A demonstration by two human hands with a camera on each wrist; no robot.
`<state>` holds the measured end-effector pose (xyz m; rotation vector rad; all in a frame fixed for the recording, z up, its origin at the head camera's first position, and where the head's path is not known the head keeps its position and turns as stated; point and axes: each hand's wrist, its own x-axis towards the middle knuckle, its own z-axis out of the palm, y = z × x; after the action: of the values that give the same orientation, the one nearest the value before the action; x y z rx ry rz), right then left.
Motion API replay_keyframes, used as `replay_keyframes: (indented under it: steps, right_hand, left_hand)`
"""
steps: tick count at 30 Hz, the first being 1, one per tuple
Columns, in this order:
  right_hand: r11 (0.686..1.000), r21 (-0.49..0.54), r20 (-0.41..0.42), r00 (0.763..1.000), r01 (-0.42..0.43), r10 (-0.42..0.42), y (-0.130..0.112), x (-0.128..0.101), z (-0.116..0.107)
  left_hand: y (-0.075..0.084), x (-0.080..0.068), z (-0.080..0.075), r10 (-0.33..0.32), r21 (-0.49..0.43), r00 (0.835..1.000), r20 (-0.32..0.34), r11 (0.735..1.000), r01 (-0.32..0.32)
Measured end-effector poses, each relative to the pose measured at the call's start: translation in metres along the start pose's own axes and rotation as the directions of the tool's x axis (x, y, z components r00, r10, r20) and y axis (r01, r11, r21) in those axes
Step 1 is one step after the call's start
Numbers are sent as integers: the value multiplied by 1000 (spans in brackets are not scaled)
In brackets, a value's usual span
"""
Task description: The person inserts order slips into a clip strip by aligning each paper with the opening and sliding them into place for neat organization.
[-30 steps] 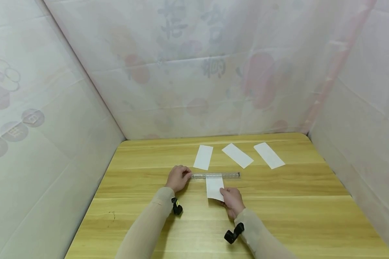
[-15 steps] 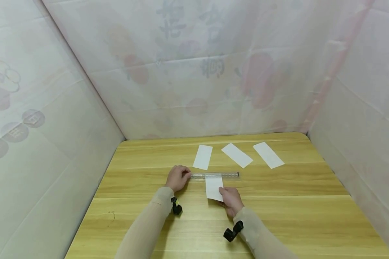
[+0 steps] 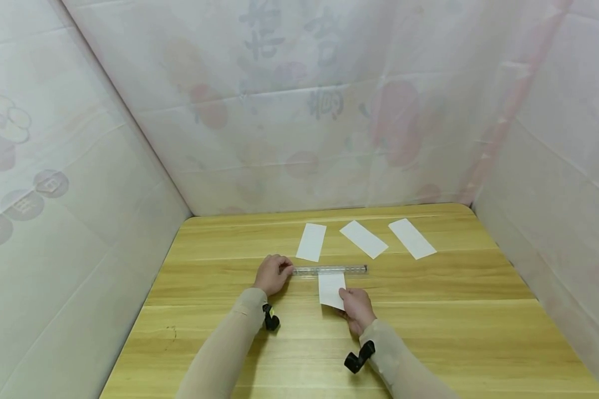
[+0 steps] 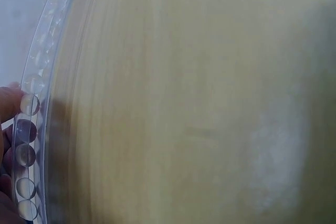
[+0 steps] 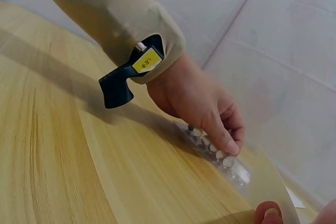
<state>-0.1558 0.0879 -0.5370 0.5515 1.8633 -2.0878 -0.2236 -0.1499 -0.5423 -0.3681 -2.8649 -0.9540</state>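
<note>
A long, narrow, clear plastic case [image 3: 329, 270] with a row of clear round balls inside lies across the middle of the table. My left hand [image 3: 273, 274] grips its left end, thumb towards me; in the left wrist view the left fingers [image 4: 7, 103] lie against the side of the case [image 4: 31, 129]. My right hand [image 3: 358, 307] pinches a white paper card [image 3: 331, 291] by its lower right corner, thumb on top. The card's far edge meets the case near its middle. In the right wrist view the card [image 5: 270, 179] stands tilted, with only my right thumb [image 5: 269, 214] and a bit of hand showing.
Three more white cards lie behind the case: a left one [image 3: 311, 242], a middle one [image 3: 364, 239] and a right one [image 3: 412, 238]. Printed cloth walls [image 3: 299, 138] enclose the wooden table [image 3: 454, 332] at the back and both sides.
The card in my right hand has shifted slightly to the right along the case. My left hand keeps its grip on the case's left end.
</note>
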Motion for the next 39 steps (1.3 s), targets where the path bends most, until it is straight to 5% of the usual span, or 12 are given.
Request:
replay_keyframes:
  steps: [39]
  right_hand:
    - [999, 52, -6, 1000, 8, -8, 2, 1, -12]
  left_hand:
    - [-1, 0, 1, 30, 10, 999, -22, 999, -30]
